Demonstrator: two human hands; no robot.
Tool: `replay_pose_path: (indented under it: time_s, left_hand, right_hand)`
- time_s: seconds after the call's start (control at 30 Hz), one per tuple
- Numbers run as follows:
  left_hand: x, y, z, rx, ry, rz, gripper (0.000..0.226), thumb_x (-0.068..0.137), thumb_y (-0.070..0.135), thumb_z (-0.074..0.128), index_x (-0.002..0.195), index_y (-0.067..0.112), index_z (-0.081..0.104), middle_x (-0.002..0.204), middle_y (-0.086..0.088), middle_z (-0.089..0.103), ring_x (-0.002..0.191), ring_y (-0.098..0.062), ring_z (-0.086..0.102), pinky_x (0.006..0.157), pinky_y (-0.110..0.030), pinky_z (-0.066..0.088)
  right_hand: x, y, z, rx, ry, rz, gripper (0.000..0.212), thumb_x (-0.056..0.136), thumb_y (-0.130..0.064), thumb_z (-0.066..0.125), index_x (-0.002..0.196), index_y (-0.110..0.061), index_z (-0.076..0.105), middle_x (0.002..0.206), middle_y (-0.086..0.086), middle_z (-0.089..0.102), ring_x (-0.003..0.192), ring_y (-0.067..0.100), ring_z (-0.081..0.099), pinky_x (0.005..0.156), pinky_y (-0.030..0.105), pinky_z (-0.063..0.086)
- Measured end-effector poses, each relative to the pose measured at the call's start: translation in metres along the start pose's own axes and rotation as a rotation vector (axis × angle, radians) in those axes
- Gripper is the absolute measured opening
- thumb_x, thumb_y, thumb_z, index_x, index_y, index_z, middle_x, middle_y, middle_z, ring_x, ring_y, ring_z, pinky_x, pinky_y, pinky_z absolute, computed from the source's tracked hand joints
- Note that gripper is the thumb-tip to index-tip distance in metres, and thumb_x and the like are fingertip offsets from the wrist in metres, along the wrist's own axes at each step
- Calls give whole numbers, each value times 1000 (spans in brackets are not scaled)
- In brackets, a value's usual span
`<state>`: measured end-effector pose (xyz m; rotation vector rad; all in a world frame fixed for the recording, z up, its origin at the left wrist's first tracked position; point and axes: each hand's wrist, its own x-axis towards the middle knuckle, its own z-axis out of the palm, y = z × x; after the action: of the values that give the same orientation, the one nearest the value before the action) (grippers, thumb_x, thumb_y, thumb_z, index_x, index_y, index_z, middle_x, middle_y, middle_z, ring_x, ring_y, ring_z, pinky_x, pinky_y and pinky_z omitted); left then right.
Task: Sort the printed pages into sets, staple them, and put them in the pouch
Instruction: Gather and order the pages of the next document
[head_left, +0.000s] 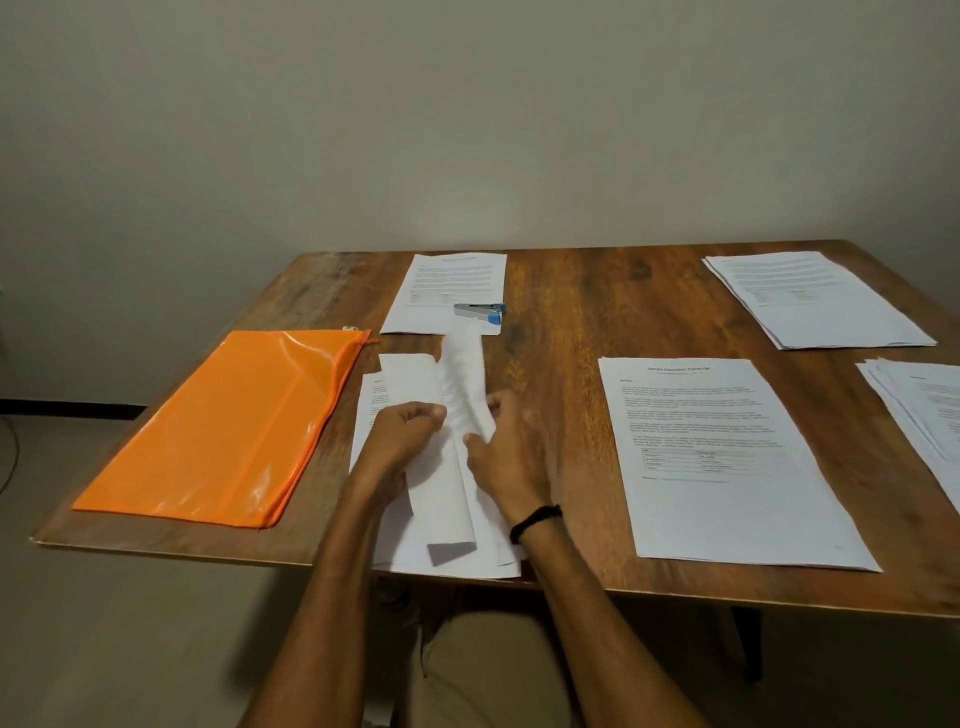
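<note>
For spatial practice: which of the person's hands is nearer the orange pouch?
Left. The left hand grips pages just right of the orange pouch; the right hand holds them farther right.

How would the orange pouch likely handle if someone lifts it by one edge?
The orange pouch lies thin and flat on the table, so it probably sags when lifted by an edge. Its glossy sheen suggests slick plastic that may slide if pushed. It looks light for its size.

The page stack (924, 410) at the table's (571, 312) right edge was cut off; print on the bent sheets (464, 364) was blurred.
</note>
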<state>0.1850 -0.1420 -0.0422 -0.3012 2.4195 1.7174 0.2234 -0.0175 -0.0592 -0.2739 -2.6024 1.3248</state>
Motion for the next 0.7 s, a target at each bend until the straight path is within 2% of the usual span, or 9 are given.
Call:
replay_pose_path:
  time_s: [0.07,0.1,0.2,0.3,0.37,0.43,0.5,0.6,0.7]
  left_hand:
    - [0,4,0,-37,-31,-46,55,95,64,49,117,18,70,119,6,51,103,-18,50,89,-32,41]
    - [1,5,0,-71,-47,-56,61,94,67,45,120,18,68,121,4,49,100,-16,49,88,-30,41]
    - [3,4,-1,-76,-56,-74,56,95,66,44,115,21,70,136,0,49,96,-14,48,89,-31,37]
    - [0,6,-1,-60,-53,-88,58,91,70,46,105,21,72,123,5,47,91,-13,50,89,-35,38]
    - [-1,9,0,-66,-42,-88,59,88,71,50,106,19,71,120,6,46,100,-16,50,94,-38,40]
    - [1,8,3,-77,-4,-73,47,86,65,60,108,23,64,119,4,46,110,-20,48,100,-39,42]
    - [2,6,6,-66,45,-105,45,89,50,68,120,21,54,120,1,50,114,-25,53,103,-39,46]
    - [2,5,6,-75,103,-154,26,95,28,67,114,15,54,106,-7,62,94,-26,60,91,-42,54]
    - [3,3,5,-88,134,-166,14,97,23,64,101,16,52,92,-5,56,85,-23,57,88,-42,54]
  right_hand:
    - [-10,-7,4,56,-22,-114,32,94,-31,66,122,-27,52,115,-4,63,98,16,62,81,32,58]
    - [-14,-9,6,30,-18,-137,31,95,-33,65,124,-27,55,115,-4,65,98,15,64,81,31,58]
    - [-19,-11,5,10,36,-117,32,98,-30,61,129,-22,56,120,1,68,101,19,67,80,31,58]
    - [-18,-12,-3,-24,32,-118,32,101,-29,55,131,-18,52,125,3,66,103,21,67,82,29,57]
    - [-18,-11,-5,-107,15,-166,29,103,-28,52,131,-20,53,123,3,66,96,19,66,76,24,54]
    - [-16,-8,1,-150,-10,-191,27,103,-29,52,128,-25,59,125,4,65,100,19,65,80,27,55]
    - [-14,-3,8,-168,-52,-137,32,98,-45,55,124,-32,66,137,4,60,118,22,59,98,36,53]
    - [-12,2,9,-170,-157,-14,71,82,-76,51,133,-28,62,151,5,49,135,28,47,108,46,45]
    - [-14,3,4,-132,-170,-4,81,81,-81,50,139,-26,55,151,4,48,135,29,46,108,47,45]
